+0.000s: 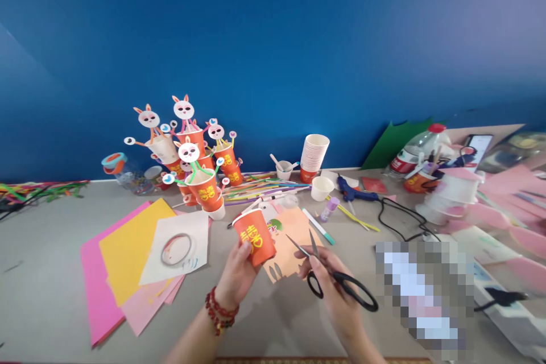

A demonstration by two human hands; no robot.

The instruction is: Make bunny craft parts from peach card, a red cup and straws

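My left hand (239, 273), with a red bead bracelet at the wrist, grips a red paper cup (255, 237) bearing a yellow double character. The cup is tilted, its white rim up and to the left. Fingers of my right hand (326, 278) are wrapped around black-handled scissors (318, 259). Their blades are parted and point up-left toward the cup, apart from it. Beneath the cup and blades lies orange paper (294, 224) with narrow cut-outs along its near edge.
Rabbit figures on cups (205, 187) stand back left. Coloured sheets (123, 250) and a tape roll (176, 250) lie left. Behind are stacked cups (314, 153), pipe cleaners (256, 186), a glue stick (329, 209) and a blue glue gun (356, 190) with its cord. A bottle (413, 151) stands right.
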